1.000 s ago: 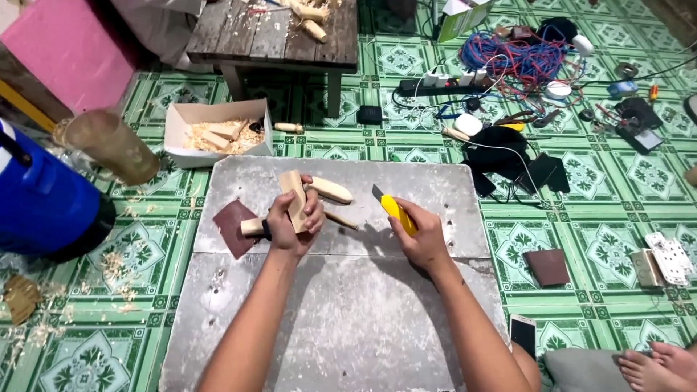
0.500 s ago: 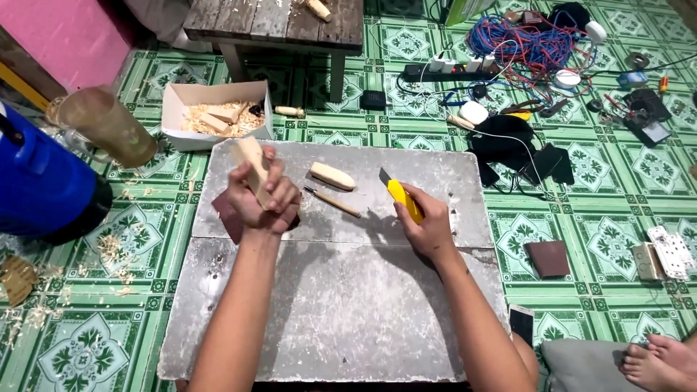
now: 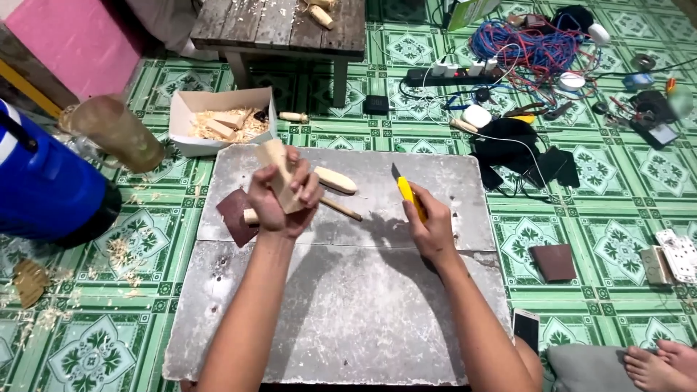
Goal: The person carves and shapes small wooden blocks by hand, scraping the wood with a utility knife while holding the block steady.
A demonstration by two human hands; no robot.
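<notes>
My left hand [image 3: 279, 203] grips a pale wooden block [image 3: 277, 168] and holds it upright above the left part of a grey board [image 3: 341, 305]. My right hand [image 3: 430, 229] holds a yellow utility knife [image 3: 408, 196] with its blade pointing up and away, to the right of the block and apart from it. A carved pale wooden piece [image 3: 335, 179] and a thin wooden stick [image 3: 341, 209] lie on the board between the hands. A brown square of sandpaper [image 3: 236, 215] lies under my left hand at the board's left edge.
A white cardboard box [image 3: 218, 120] of wood pieces sits behind the board. A low wooden table [image 3: 279, 29] stands further back. A blue drum [image 3: 43, 185] and a jar [image 3: 116, 132] are at left. Tangled cables [image 3: 530, 51], a black cloth [image 3: 515, 149], another sandpaper square [image 3: 553, 261], a phone [image 3: 526, 330] are at right.
My left hand has lifted the wooden block off the board and turned it upright. My right hand with the knife has stayed in about the same place.
</notes>
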